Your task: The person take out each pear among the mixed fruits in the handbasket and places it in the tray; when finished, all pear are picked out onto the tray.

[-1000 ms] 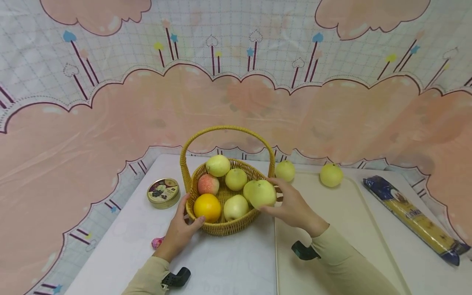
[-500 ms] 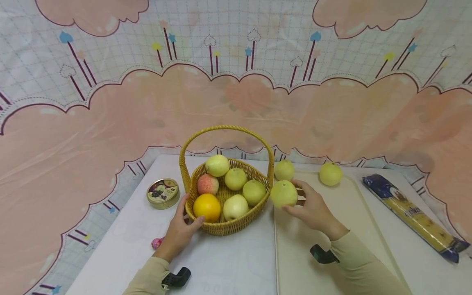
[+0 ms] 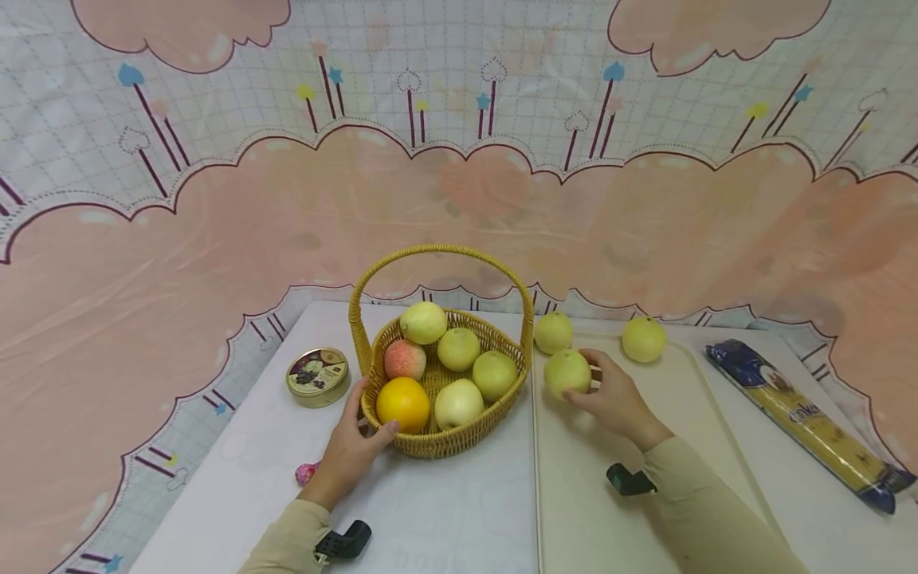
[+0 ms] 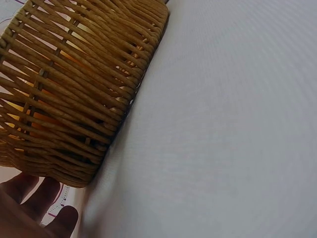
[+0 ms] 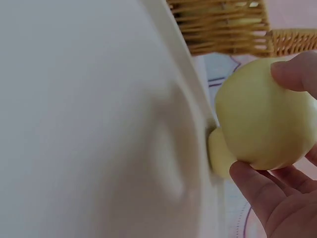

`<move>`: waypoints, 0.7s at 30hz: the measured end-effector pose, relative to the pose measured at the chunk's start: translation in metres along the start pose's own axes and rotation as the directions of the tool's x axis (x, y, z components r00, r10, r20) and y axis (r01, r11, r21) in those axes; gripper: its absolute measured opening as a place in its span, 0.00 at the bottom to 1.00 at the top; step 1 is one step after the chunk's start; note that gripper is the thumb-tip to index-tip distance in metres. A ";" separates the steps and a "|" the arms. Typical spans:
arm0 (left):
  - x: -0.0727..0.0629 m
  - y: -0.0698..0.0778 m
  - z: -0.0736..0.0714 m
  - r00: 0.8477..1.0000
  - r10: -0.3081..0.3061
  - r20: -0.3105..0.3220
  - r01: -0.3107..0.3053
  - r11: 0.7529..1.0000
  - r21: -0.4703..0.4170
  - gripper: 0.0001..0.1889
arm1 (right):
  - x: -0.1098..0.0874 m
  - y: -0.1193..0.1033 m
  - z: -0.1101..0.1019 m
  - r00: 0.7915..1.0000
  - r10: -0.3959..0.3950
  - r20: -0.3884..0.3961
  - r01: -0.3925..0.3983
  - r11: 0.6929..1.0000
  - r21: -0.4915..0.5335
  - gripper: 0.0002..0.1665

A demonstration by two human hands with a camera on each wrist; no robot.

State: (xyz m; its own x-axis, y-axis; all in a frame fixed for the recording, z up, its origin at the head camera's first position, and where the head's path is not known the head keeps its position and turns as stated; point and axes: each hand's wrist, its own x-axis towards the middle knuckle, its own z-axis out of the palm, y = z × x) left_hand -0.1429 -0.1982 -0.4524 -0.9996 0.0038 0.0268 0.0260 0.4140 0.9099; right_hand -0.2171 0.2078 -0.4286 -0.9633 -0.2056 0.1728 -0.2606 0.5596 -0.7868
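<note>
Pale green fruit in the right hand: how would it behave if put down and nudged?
The pale green fruit would probably roll, being nearly round. Its skin looks smooth, so it may slip somewhat in the right hand. It seems firm, as no dent shows at the thumb in the right wrist view.

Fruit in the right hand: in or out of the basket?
Out: the right hand holds the fruit over the tray, beside the basket.

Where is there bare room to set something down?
Free: the white table bounded by golden wicker basket, beige left sleeve and cream rectangular tray; also the tray's near left, beside the right sleeve. Crowded: the basket and, at the tray's far left corner, two round green fruits, one held by the right hand.
</note>
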 end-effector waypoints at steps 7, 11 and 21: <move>0.001 -0.003 0.001 1.000 0.001 -0.011 -0.001 1.000 0.009 0.47 | 0.008 0.008 0.006 0.999 0.040 0.036 -0.040 0.999 0.012 0.46; 0.000 -0.004 0.002 1.000 0.008 -0.018 -0.008 1.000 0.004 0.47 | 0.008 0.013 0.009 0.996 0.063 0.064 -0.064 0.998 0.017 0.46; -0.001 0.000 0.001 1.000 0.005 -0.006 -0.005 1.000 0.007 0.47 | 0.005 0.018 0.009 0.993 0.088 0.075 -0.089 0.996 -0.001 0.46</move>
State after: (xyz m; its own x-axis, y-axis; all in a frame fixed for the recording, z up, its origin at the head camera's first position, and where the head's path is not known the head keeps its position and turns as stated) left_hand -0.1416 -0.1972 -0.4527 -0.9994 0.0002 0.0337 0.0307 0.4202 0.9069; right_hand -0.2265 0.2099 -0.4473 -0.9749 -0.2149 0.0576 -0.1742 0.5766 -0.7982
